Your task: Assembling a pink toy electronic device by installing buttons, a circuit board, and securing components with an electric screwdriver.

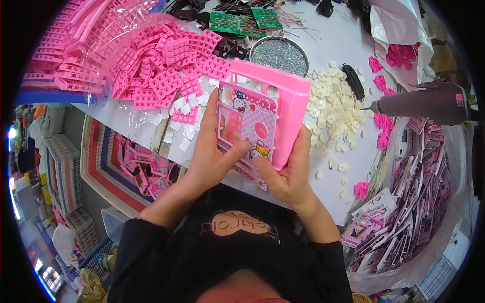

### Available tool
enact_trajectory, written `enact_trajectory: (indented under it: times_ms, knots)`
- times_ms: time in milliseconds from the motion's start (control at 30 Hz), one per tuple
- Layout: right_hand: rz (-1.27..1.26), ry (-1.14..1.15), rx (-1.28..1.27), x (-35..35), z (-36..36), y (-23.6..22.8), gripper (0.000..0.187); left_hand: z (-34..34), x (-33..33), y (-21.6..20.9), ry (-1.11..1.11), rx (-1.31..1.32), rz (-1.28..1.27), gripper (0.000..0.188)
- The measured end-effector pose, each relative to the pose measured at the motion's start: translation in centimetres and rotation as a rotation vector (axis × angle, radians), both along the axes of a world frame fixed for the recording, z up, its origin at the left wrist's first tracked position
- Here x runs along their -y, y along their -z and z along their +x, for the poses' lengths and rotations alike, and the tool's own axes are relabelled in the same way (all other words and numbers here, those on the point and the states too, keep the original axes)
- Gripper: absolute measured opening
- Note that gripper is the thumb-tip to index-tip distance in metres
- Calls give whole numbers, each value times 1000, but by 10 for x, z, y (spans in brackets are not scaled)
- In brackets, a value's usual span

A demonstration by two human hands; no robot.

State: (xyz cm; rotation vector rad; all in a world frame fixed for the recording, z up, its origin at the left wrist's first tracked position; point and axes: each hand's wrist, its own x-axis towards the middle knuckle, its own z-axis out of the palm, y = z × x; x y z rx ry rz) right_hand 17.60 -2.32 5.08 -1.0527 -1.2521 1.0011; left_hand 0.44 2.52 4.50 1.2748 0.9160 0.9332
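Between my two hands, above the table, are a pink plastic housing (293, 103) and a printed faceplate (258, 115) with cartoon figures and a square window. The faceplate lies over the front of the housing, tilted; whether it is seated cannot be seen. My left hand (209, 159) grips the left edge of the faceplate, thumb pressed on its lower front. Around the right side of the housing curls my right hand (292, 181), its thumb on the faceplate's lower corner. The fingers behind the pieces are mostly hidden.
Pink keypads (164, 65) spill from a clear bag at left. A round dish of screws (279, 57) stands behind the housing, near green circuit boards (232, 22). White discs (331, 103), a power screwdriver (429, 103) and a bag of printed faceplates (404, 202) lie rightward.
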Motion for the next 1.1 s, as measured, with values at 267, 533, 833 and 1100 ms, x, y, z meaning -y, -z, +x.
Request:
enact_trajectory:
  times_ms: [267, 533, 833, 1100]
  knots:
    - [53, 2, 136, -4, 3, 2, 77, 1, -6, 1, -24, 58, -17, 100]
    - [-10, 18, 159, -1, 7, -6, 81, -10, -4, 9, -42, -205, 70, 103]
    - [-6, 0, 233, 0, 8, -8, 80, -8, -4, 1, -67, -175, 40, 105]
    - [38, -129, 155, -2, 12, -1, 72, 1, 4, -2, -83, 51, -77, 102]
